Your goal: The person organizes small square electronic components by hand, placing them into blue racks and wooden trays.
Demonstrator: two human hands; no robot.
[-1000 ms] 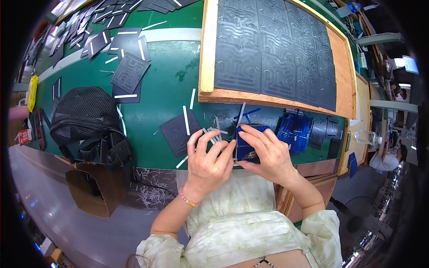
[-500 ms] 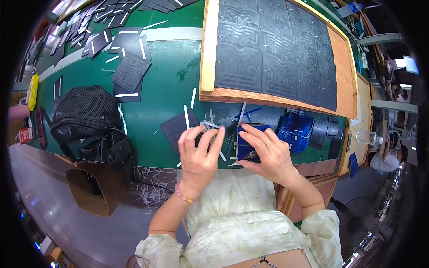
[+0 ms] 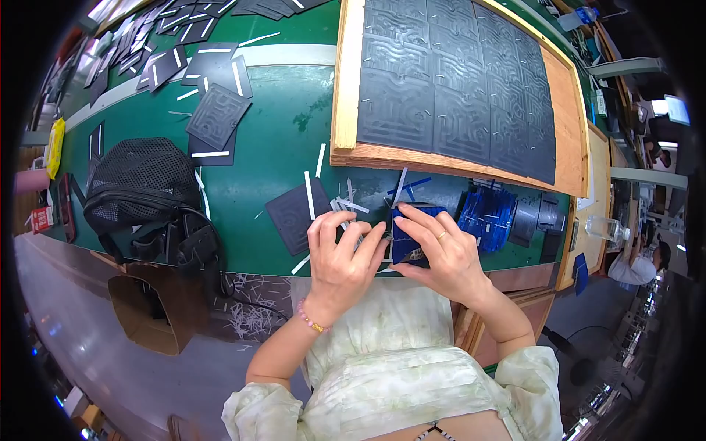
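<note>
My right hand (image 3: 441, 253) grips a small dark blue block (image 3: 408, 235) at the near edge of the green table (image 3: 279, 147). My left hand (image 3: 342, 257) is curled beside it, fingertips touching the block's left side and a loose pile of thin white strips (image 3: 346, 207). A dark square ridged mat (image 3: 298, 214) with one white strip on it lies just left of my left hand. What the left fingers pinch is hidden.
A wooden board (image 3: 346, 95) covered with dark patterned mats (image 3: 456, 88) lies behind my hands. Blue plastic holders (image 3: 487, 214) stand to the right, a black mesh bag (image 3: 140, 195) to the left, a cardboard box (image 3: 151, 316) below it. More mats (image 3: 217, 117) lie far left.
My left hand has shifted slightly right and closed in against the blue block. My right hand has stayed on the block.
</note>
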